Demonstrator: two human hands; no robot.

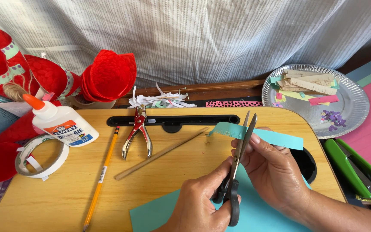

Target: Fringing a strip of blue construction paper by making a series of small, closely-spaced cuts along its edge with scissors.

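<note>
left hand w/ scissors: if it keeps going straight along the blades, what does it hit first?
The left hand points the scissors up and away. First in that line is the teal paper strip pinched in the right hand, already between the open blades. Beyond it, probably the tray's black slot; depth is unclear.

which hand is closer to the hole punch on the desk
Left. The left hand, holding the scissors, sits below and right of the hole punch; the right hand, pinching the teal strip, is farther right.
</note>
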